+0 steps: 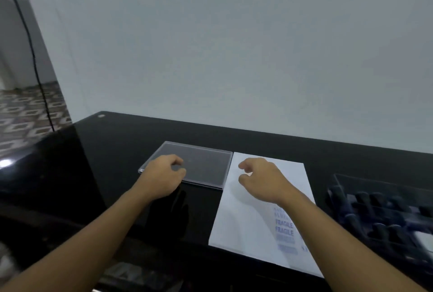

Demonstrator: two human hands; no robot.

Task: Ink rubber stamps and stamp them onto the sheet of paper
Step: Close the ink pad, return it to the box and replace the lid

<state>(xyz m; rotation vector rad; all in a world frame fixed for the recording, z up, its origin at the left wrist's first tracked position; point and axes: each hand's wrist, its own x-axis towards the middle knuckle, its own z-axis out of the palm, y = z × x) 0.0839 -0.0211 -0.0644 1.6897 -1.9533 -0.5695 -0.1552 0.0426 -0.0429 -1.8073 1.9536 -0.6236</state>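
Observation:
A white sheet of paper (248,221) lies on the black table (112,141), with several blue stamp marks reading FRAGILE near its lower right. A flat clear plastic lid or case (206,165) lies just left of the sheet's far end. My left hand (164,174) hovers over the lid's near left corner with fingers loosely curled, holding nothing. My right hand (262,179) hangs over the upper part of the sheet, fingers loosely curled and empty. A clear tray of dark-handled rubber stamps (384,212) stands at the right.
A pale wall rises right behind the table's far edge. The table's left end drops off to a patterned tiled floor (25,113), where a black cable (35,62) hangs down. The image is slightly blurred.

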